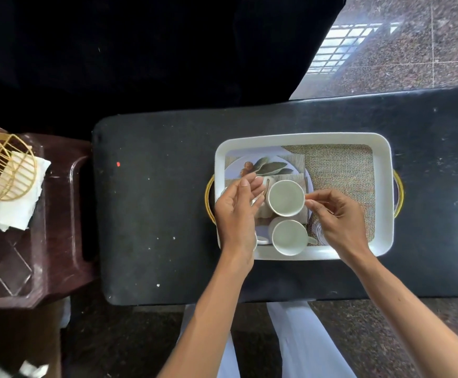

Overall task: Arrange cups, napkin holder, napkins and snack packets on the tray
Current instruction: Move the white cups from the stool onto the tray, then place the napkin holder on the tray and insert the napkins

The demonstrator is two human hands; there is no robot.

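white tray point(385, 170), gold handles; pale cups point(285, 198); black table point(154, 214).

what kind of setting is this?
Probably a home or small guesthouse serving spot: a white tray with two cups on a black bench, speckled stone floor, plastic stool alongside.

2 cups point(285, 198) point(289, 237) sit in the tray point(304, 138) on the table point(151, 214), 1 between both hands, 1 nearer. Far left, holder point(2, 167) lies on napkins point(23, 205).
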